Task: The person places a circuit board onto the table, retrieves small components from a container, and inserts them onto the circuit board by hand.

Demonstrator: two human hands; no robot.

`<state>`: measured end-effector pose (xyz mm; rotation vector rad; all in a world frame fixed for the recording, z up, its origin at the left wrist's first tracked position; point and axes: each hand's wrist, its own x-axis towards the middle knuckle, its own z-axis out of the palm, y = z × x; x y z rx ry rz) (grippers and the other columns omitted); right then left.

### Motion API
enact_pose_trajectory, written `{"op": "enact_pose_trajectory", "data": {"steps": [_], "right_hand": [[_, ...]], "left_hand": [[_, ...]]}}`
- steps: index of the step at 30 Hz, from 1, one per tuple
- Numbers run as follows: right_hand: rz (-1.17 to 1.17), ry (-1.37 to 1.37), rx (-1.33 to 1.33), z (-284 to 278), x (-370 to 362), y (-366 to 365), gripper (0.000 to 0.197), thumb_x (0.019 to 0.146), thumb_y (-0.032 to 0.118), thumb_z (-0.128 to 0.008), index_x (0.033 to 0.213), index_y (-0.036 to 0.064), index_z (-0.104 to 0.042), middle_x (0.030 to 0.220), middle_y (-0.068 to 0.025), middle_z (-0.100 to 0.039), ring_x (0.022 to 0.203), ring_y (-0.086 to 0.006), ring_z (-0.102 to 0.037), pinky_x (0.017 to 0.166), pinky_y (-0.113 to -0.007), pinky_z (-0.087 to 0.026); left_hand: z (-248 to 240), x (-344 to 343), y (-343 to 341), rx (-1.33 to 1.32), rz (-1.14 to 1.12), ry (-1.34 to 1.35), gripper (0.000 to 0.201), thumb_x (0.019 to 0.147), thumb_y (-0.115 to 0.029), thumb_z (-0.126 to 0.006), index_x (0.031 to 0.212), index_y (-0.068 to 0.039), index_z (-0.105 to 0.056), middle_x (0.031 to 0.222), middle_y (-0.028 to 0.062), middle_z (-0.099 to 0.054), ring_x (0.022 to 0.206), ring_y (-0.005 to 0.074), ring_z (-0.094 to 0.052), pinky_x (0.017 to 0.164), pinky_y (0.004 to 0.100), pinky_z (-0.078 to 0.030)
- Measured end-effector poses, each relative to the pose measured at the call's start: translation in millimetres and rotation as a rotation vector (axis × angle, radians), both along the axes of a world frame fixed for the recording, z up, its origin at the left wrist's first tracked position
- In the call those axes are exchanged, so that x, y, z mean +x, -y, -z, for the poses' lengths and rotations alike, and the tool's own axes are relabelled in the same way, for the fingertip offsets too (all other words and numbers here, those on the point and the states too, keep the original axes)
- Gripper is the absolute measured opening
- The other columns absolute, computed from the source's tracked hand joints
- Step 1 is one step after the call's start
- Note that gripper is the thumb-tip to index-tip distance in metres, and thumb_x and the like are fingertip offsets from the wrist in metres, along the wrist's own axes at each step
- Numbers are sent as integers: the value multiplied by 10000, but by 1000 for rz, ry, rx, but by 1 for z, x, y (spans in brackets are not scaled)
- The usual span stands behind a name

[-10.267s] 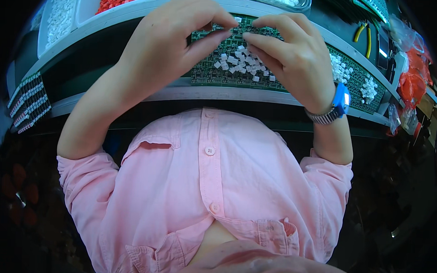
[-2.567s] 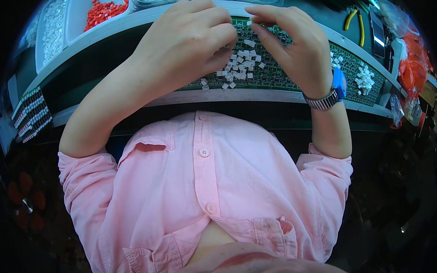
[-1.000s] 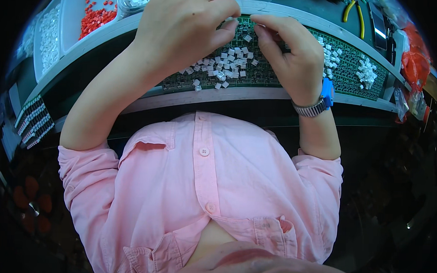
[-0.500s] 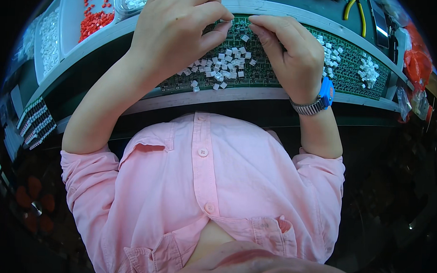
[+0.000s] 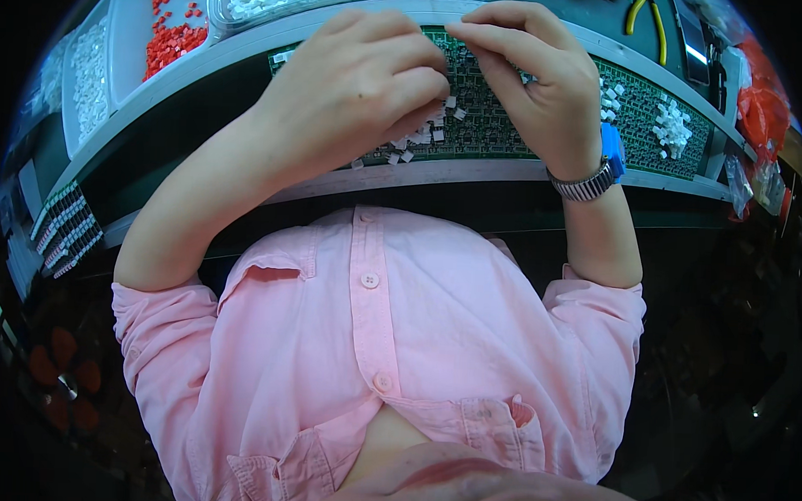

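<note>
A long green circuit board panel [image 5: 493,134] lies in a metal frame in front of me. My left hand [image 5: 363,81] is over its left part, above a pile of small white block-shaped parts [image 5: 432,132]. Its fingers are curled down, and the tips are hidden behind the hand. My right hand [image 5: 539,79] is just to the right, thumb and forefinger pinched together at the panel's far edge. Anything between those tips is too small to make out. A metal stretch band with a blue piece [image 5: 612,152] circles my right wrist.
More white parts lie on the panel in a right-hand heap [image 5: 672,130]. At the back left stand a bin of red parts [image 5: 133,29] and a tray of white parts [image 5: 216,19]. Yellow-handled pliers [image 5: 661,34] and a red plastic bag [image 5: 764,100] are at right.
My left hand has come down and right from the panel's far edge, covering much of the white pile. My right hand has shifted slightly, still pinched. A white-filled tray behind shows more.
</note>
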<state>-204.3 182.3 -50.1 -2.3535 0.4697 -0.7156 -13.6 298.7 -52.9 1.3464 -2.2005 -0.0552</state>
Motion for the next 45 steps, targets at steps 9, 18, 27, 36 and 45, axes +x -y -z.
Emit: {"op": "enact_pose_trajectory", "data": {"steps": [9,18,27,36,45], "right_hand": [[-130,-75,-268,0,6,10,183,931,54,-697,1108,48,-744,998,-95,-717,843,-231,-714,738,-302,-558],[62,70,-26,0,9,3,167,868,-38,-698,1025,7,-733,944,-139,-682,813,-272,-690,707,-320,-547],[-78,4,183,3,-2,12,207,920,26,-695,1125,43,-718,993,-93,-719,889,-226,-707,761,-298,-557],[-31,-41,129,-5,10,5,173,853,-39,-690,1005,25,-745,975,-127,-668,831,-262,-675,730,-320,-537],[-216,-45,-266,1,11,16,278,867,-6,-717,1136,66,-710,970,-92,-718,890,-236,-701,769,-313,-558]], "left_hand": [[-4,5,-24,203,-32,-334,275,742,5,-782,999,-61,-710,1016,65,-702,900,280,-684,809,360,-548],[2,1,-10,78,61,-75,283,784,-67,-715,1067,-72,-703,1092,62,-707,1032,264,-668,858,383,-543],[1,4,-30,131,81,-83,293,760,-86,-746,1051,-94,-713,1067,26,-722,1031,243,-668,842,374,-532],[-3,11,-36,173,40,-294,356,737,24,-745,1081,-66,-724,1001,72,-692,935,271,-655,802,366,-527],[-5,18,-41,225,-71,-384,354,865,75,-671,1197,-41,-720,1027,103,-659,901,231,-641,771,305,-514]]}}
